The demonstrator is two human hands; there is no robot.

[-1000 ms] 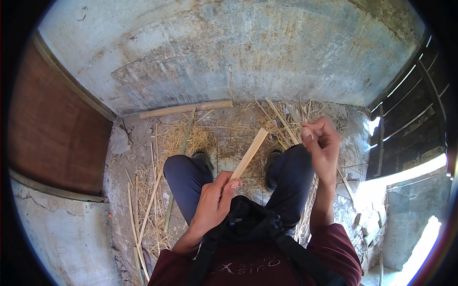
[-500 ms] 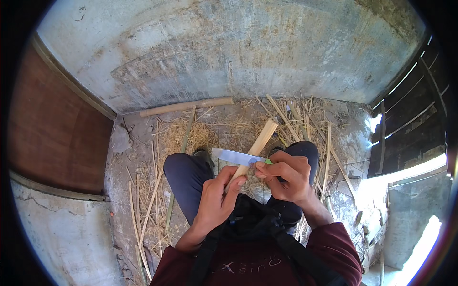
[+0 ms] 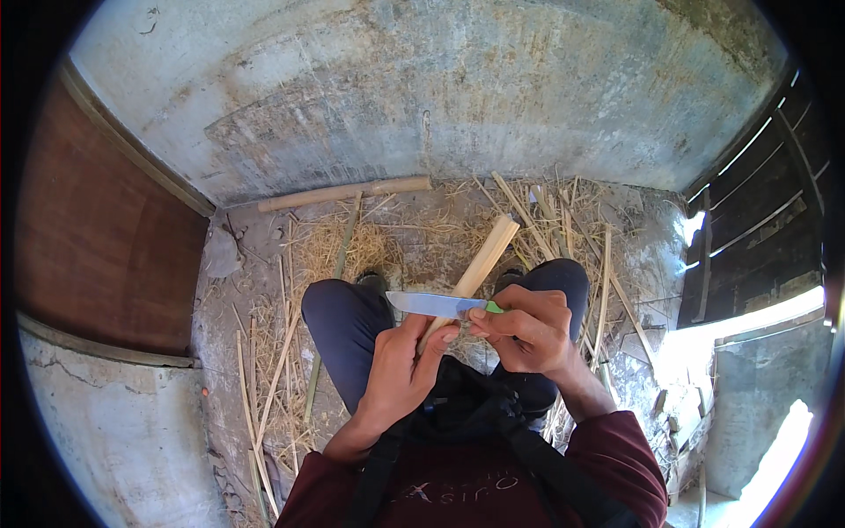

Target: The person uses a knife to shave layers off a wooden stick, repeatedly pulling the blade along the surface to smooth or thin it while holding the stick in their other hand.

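A pale, split bamboo piece (image 3: 487, 255) slants up and away to the right between my knees. My left hand (image 3: 400, 365) is closed round its near end, the thumb on one side and fingers on the other. In my right hand (image 3: 528, 330) is a knife (image 3: 433, 304) with a green handle, only a bit of which shows between the fingers. Its broad blade points left and lies across the bamboo, just beyond my left fingertips. Where the cutting edge meets the bamboo is too small to make out.
Shavings (image 3: 352, 242) and long bamboo strips (image 3: 286, 370) litter the floor on both sides of my legs. A thick bamboo pole (image 3: 343, 194) lies along the foot of the concrete wall (image 3: 422, 97). To the left is a brown door panel (image 3: 110, 229); dark slats (image 3: 757, 202) stand at the right.
The knife blade has moved down the bamboo toward my left hand and now lies more level. The bamboo's far end has shifted slightly up and right.
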